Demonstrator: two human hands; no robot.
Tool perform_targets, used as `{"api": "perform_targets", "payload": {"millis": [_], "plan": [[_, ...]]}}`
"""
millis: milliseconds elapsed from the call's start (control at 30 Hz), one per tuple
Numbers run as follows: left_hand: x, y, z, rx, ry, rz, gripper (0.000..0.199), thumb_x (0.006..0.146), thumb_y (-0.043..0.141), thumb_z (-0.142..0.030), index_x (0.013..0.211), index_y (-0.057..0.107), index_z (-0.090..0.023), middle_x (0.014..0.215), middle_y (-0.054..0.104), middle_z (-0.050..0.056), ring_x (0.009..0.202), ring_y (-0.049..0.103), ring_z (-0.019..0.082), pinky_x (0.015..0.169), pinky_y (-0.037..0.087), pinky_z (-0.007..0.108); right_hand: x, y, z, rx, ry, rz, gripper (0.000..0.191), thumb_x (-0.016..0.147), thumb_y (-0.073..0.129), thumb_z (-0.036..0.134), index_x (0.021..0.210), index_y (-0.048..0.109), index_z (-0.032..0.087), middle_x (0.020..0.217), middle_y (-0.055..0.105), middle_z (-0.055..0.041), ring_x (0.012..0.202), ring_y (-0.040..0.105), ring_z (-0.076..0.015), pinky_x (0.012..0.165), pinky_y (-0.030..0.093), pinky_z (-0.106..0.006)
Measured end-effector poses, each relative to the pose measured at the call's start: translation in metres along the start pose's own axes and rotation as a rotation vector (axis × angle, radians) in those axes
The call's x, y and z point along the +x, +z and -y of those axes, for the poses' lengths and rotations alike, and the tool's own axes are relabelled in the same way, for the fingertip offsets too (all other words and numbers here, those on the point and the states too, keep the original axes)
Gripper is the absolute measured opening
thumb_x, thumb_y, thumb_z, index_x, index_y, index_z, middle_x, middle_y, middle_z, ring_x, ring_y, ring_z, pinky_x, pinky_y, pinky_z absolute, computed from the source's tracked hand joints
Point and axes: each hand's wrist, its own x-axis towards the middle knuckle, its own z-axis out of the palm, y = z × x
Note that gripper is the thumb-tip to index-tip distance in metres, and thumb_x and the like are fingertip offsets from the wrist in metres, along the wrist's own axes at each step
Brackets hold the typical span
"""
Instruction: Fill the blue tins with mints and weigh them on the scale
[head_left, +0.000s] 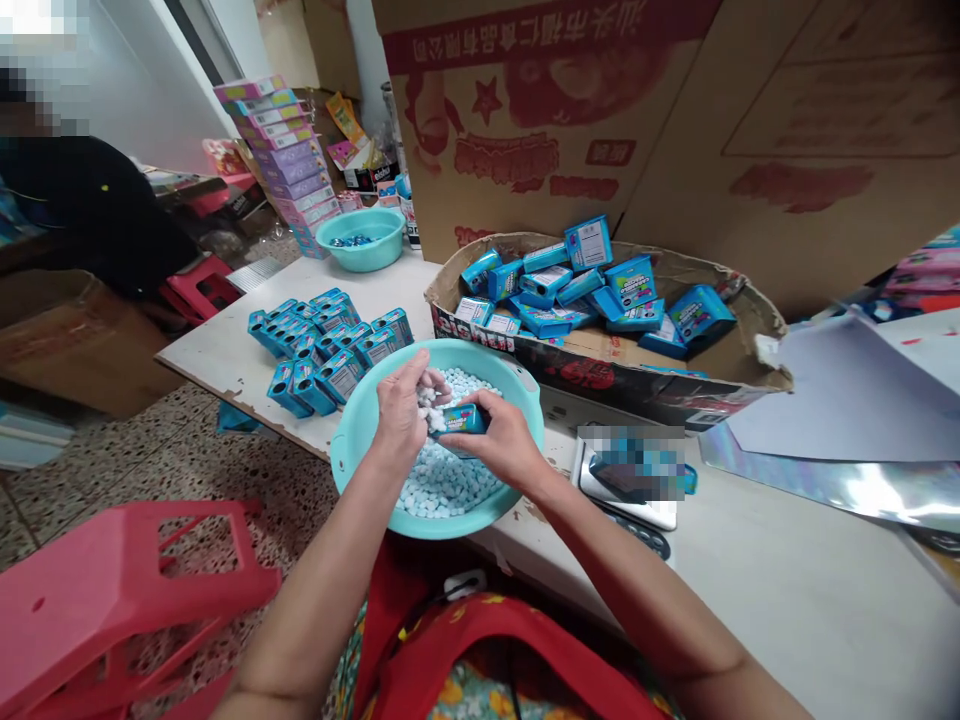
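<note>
My right hand (499, 435) grips a small blue box (463, 419), its end turned toward my left hand. Cupped beside that end, my left hand (405, 405) holds several white candies (433, 412) against the box. Both hands are over a turquoise basin (349, 437) of small pale candies (450, 485). Several blue boxes (337, 375) stand grouped on the table to the left of the basin. Behind it, a cut-down cardboard tray (600, 375) holds more blue boxes (544, 285), lying jumbled.
A scale (664, 512) sits right of the basin, with a blurred blue item on it. A smaller turquoise basin (364, 250) is at the back left, near stacked boxes (289, 165). Large cardboard (540, 120) rises behind. A red stool (97, 580) and a person (90, 210) are at left.
</note>
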Motion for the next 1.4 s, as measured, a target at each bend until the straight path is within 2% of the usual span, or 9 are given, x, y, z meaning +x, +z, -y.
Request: {"api": "perform_targets", "payload": {"millis": [167, 367, 500, 567, 667, 900, 1000, 1133, 1400], "plan": [[-0.001, 0.005, 0.001, 0.018, 0.047, 0.015, 0.031, 0.071, 0.071, -0.042, 0.063, 0.056, -0.017, 0.057, 0.054, -0.002, 0.049, 0.054, 0.011, 0.049, 0.046, 0.023, 0.001, -0.003, -0.002, 0.005, -0.006, -0.048, 0.035, 0.066, 0.080, 0.038, 0.090, 0.062, 0.021, 0.085, 0.064, 0.0001, 0.080, 0.058, -0.0190, 0.073, 0.043, -0.029], [-0.006, 0.012, -0.005, 0.034, 0.026, -0.002, 0.041, 0.073, 0.069, -0.051, 0.058, 0.051, -0.017, 0.053, 0.051, -0.002, 0.047, 0.051, 0.010, 0.046, 0.043, 0.022, 0.002, -0.006, -0.002, -0.030, -0.016, -0.022, 0.033, 0.065, 0.081, 0.038, 0.087, 0.063, 0.021, 0.083, 0.063, 0.0003, 0.077, 0.058, -0.0185, 0.071, 0.043, -0.029], [-0.006, 0.016, -0.006, 0.031, 0.105, -0.002, 0.041, 0.074, 0.068, -0.052, 0.060, 0.050, -0.018, 0.055, 0.050, -0.003, 0.046, 0.050, 0.009, 0.045, 0.042, 0.022, 0.000, -0.007, 0.000, -0.007, -0.042, -0.112, 0.034, 0.066, 0.080, 0.039, 0.089, 0.061, 0.022, 0.087, 0.063, -0.0008, 0.082, 0.058, -0.0192, 0.073, 0.043, -0.029], [-0.004, 0.018, -0.003, 0.049, 0.122, -0.008, 0.042, 0.074, 0.069, -0.052, 0.060, 0.050, -0.018, 0.054, 0.050, -0.003, 0.045, 0.050, 0.009, 0.044, 0.042, 0.022, -0.001, -0.006, -0.001, -0.016, -0.026, -0.112, 0.035, 0.065, 0.081, 0.038, 0.088, 0.061, 0.021, 0.085, 0.062, -0.0006, 0.080, 0.058, -0.0190, 0.072, 0.043, -0.029], [-0.003, 0.021, 0.000, 0.069, 0.081, -0.025, 0.041, 0.073, 0.070, -0.051, 0.059, 0.050, -0.017, 0.052, 0.049, -0.003, 0.044, 0.048, 0.009, 0.041, 0.039, 0.020, -0.002, -0.004, -0.004, 0.005, 0.025, -0.059, 0.035, 0.062, 0.083, 0.035, 0.085, 0.061, 0.021, 0.082, 0.062, 0.0010, 0.077, 0.058, -0.0181, 0.070, 0.043, -0.028], [-0.005, 0.024, -0.001, 0.080, 0.060, 0.010, 0.044, 0.076, 0.065, -0.054, 0.057, 0.050, -0.018, 0.047, 0.045, -0.003, 0.040, 0.044, 0.008, 0.037, 0.033, 0.019, -0.002, -0.001, -0.008, 0.061, 0.007, -0.108, 0.034, 0.061, 0.084, 0.031, 0.085, 0.062, 0.021, 0.083, 0.063, 0.0014, 0.079, 0.059, -0.0177, 0.072, 0.042, -0.027], [-0.008, 0.023, -0.002, 0.046, 0.037, 0.059, 0.042, 0.077, 0.065, -0.052, 0.057, 0.051, -0.017, 0.049, 0.046, -0.003, 0.044, 0.049, 0.010, 0.042, 0.040, 0.021, -0.003, -0.001, -0.009, 0.115, 0.010, -0.109, 0.034, 0.061, 0.084, 0.032, 0.086, 0.063, 0.021, 0.083, 0.063, 0.0017, 0.080, 0.059, -0.0177, 0.073, 0.043, -0.027], [-0.017, 0.023, -0.005, 0.062, 0.104, 0.116, 0.040, 0.077, 0.064, -0.049, 0.057, 0.054, -0.016, 0.052, 0.052, -0.001, 0.054, 0.059, 0.014, 0.060, 0.051, 0.028, -0.006, -0.003, -0.010, 0.188, 0.013, -0.144, 0.036, 0.061, 0.084, 0.031, 0.088, 0.063, 0.021, 0.085, 0.064, 0.0018, 0.081, 0.059, -0.0178, 0.076, 0.044, -0.028], [-0.025, 0.029, -0.001, 0.063, 0.220, 0.103, 0.030, 0.077, 0.064, -0.042, 0.065, 0.058, -0.015, 0.065, 0.059, 0.000, 0.061, 0.061, 0.014, 0.065, 0.051, 0.029, -0.012, -0.005, -0.013, 0.308, 0.048, -0.168, 0.038, 0.060, 0.083, 0.034, 0.089, 0.063, 0.021, 0.083, 0.063, 0.0020, 0.080, 0.058, -0.0175, 0.074, 0.045, -0.028]]}}
